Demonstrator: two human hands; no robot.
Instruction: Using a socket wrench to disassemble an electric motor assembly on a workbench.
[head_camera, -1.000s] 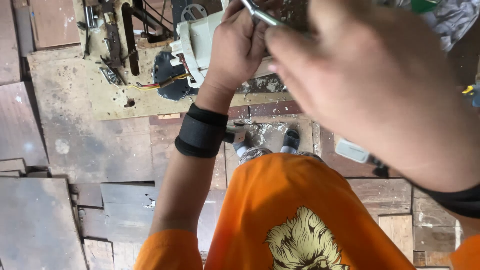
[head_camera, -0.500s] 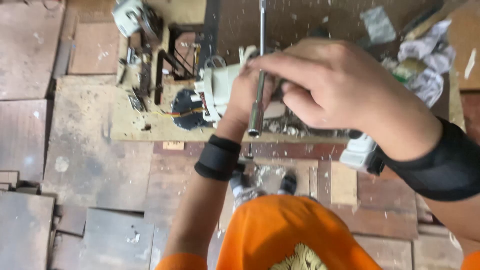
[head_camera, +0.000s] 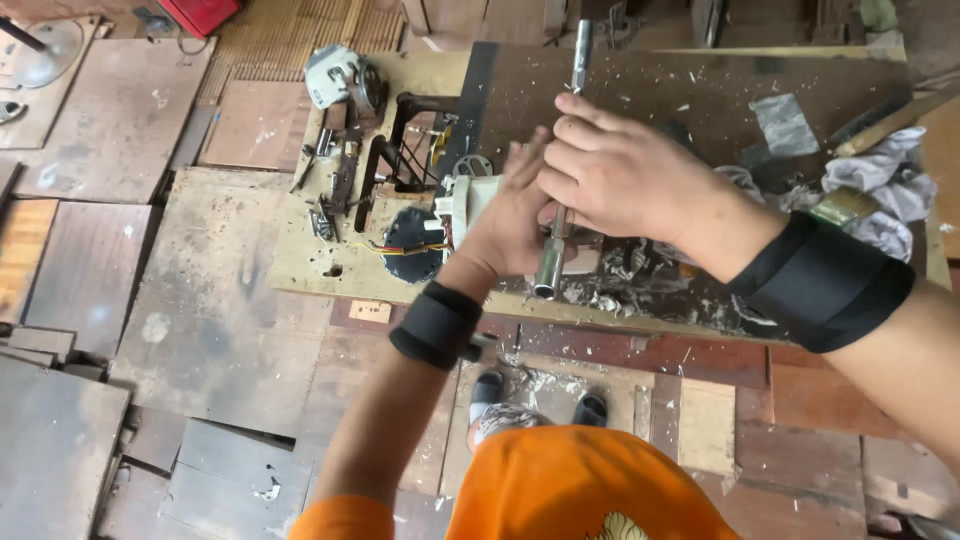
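Cluttered workboard (head_camera: 300, 262) near edge; right hand (head_camera: 625, 180) grips metal rod (head_camera: 556, 250), left hand (head_camera: 510, 225) clasps white housing (head_camera: 462, 200) (little clearance).

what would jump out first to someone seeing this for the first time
In the middle, two hands meet over a wooden board: the right hand grips a long metal rod that runs up past the fingers, while the left hand presses on a white part beside it. Both wrists wear a black wrist strap. Left of the hands lies a black piece with coloured wires, and crumpled rags sit at the far right.
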